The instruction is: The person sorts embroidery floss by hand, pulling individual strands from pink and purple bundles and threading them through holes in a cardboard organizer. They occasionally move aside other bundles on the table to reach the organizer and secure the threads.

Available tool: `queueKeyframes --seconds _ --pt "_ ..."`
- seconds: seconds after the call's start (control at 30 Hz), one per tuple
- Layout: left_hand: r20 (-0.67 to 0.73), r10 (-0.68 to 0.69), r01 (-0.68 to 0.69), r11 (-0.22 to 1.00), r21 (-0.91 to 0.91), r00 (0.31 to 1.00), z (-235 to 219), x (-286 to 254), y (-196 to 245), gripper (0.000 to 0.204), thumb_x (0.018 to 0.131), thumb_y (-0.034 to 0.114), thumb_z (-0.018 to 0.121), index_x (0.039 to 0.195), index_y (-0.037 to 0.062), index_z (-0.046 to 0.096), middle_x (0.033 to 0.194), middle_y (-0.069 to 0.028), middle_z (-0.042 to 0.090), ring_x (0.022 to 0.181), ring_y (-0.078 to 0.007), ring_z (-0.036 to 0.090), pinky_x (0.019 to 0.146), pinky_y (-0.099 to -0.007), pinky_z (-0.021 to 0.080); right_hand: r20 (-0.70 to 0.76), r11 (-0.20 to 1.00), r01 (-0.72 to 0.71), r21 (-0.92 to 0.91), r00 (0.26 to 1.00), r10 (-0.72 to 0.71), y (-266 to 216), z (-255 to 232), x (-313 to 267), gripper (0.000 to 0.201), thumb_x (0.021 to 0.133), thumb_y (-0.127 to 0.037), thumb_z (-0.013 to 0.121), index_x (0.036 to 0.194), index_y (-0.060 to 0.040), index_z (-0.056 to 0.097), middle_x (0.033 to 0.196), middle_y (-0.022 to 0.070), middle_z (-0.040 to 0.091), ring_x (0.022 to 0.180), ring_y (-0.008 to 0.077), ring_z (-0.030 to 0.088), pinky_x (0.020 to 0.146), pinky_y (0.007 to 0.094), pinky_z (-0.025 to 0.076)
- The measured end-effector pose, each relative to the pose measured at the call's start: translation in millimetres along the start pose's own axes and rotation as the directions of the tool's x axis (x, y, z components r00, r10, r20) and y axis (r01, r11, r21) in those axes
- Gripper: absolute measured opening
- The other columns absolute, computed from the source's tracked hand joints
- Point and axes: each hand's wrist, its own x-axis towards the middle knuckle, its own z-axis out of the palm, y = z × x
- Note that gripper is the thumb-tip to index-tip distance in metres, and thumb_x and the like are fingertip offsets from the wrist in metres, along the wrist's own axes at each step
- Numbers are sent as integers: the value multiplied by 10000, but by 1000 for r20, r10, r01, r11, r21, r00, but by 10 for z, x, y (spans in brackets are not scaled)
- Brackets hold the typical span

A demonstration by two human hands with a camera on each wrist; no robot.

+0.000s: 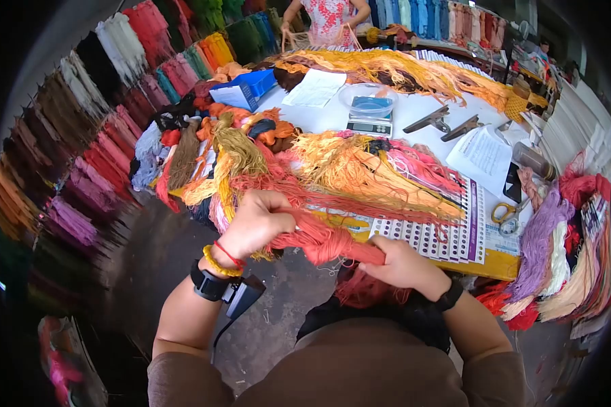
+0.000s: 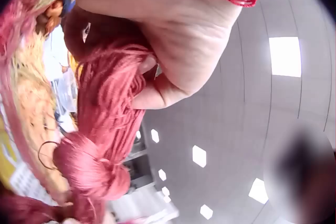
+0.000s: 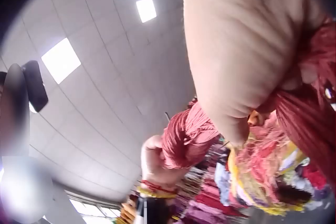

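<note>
A coral-red skein of thread (image 1: 329,243), with a thick knot in its middle, is stretched between both hands in front of the body. The left hand (image 1: 256,224) grips its left end; in the left wrist view the fingers and thumb of that hand (image 2: 157,40) curl round the strands above the knot (image 2: 86,163). On the other side of the knot, the right hand (image 1: 406,266) pinches the skein between thumb and fingers. The right wrist view has the right hand (image 3: 247,50) close up, with dark red strands (image 3: 304,119) beside it. Loose red threads hang below the right hand.
Piled yarn (image 1: 360,166) in peach, pink and olive covers the table's near side. Behind it are a scale (image 1: 370,127), a blue box (image 1: 251,88), papers (image 1: 482,159) and scissors (image 1: 504,214). Skeins (image 1: 81,169) hang at the left. Another person (image 1: 329,20) stands across the table.
</note>
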Motion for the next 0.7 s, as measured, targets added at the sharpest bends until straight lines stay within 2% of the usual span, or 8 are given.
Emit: queueKeyframes --seconds 0.17,0.27,0.4,0.47,0.5,0.57,0.6,0.7 --pt "82 78 -78 997 -10 994 69 -76 -28 110 669 1 571 774 -11 601 668 17 559 590 -35 473 510 -202 381 -18 975 -76 -209 997 74 -147 28 53 531 711 -346 653 1110 -41 481 878 174 603 808 333 590 685 403 465" --pt "194 89 -38 966 -256 977 286 -100 37 147 716 25 577 861 1 584 714 1 562 638 -37 501 555 -201 414 -272 881 242 -407 888 -370 -452 0 144 666 649 -353 694 1185 -58 433 1114 158 479 930 317 535 753 407 438" --pt "332 93 -22 978 -209 939 344 -125 111 216 717 37 616 927 1 582 814 -48 596 758 -104 561 658 -251 460 -238 866 313 -389 874 -423 -536 128 266 516 676 -304 693 1081 -43 509 987 132 545 880 299 548 742 401 443" --pt "77 412 -410 911 -37 908 363 -177 -31 443 726 128 686 1114 8 509 1043 -103 554 973 -179 534 822 -296 435 -214 912 409 -40 888 -408 -396 213 364 394 719 -248 672 1031 -49 538 923 100 563 828 241 578 720 355 459" --pt "72 410 -409 912 -32 909 345 -187 -99 443 726 128 686 1114 8 509 1043 -103 554 973 -179 534 822 -296 435 -211 909 415 -37 886 -413 -386 205 442 394 719 -248 672 1031 -49 538 923 100 563 828 241 578 720 355 459" --pt "18 402 -397 910 -122 915 307 -201 -259 689 720 224 726 1263 13 359 1215 -131 442 1144 -216 427 942 -316 359 -322 789 508 347 854 -408 -389 163 592 304 769 -212 643 1013 -56 549 919 82 581 805 175 591 709 306 462" --pt "113 343 -335 939 -80 933 334 -218 -368 791 721 247 727 1314 13 258 1261 -139 391 1186 -220 380 983 -324 318 -287 781 362 509 927 -243 -579 133 520 276 805 -217 619 1016 -55 547 914 71 600 825 146 583 721 293 453" --pt "231 59 21 944 -330 971 423 -330 -512 518 790 220 663 1202 6 434 1113 -72 533 1032 -149 494 877 -297 406 -163 752 300 587 954 -253 -754 198 604 295 818 -231 608 1022 -28 541 910 92 615 844 171 586 716 298 461"
